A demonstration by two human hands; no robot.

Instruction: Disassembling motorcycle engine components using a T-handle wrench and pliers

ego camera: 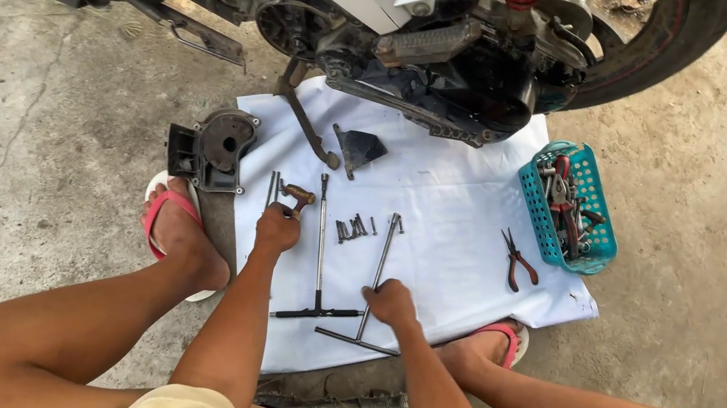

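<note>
I am squatting in front of a white cloth (454,200) spread under a scooter's engine (466,73). My left hand (278,227) is closed on a tool with a brown wooden handle (298,193) at the cloth's left edge. My right hand (389,301) grips the shaft of a metal T-handle wrench (380,267) that lies on the cloth. A second T-handle wrench (320,256) lies between my hands. Several small bolts (355,228) sit just beyond them.
A teal plastic basket (572,206) of tools stands at the cloth's right edge, red-handled pliers (518,259) beside it. A black engine cover (212,148) lies left near my foot in a pink sandal (166,219). A small black bracket (359,146) lies further back. Bare concrete surrounds the cloth.
</note>
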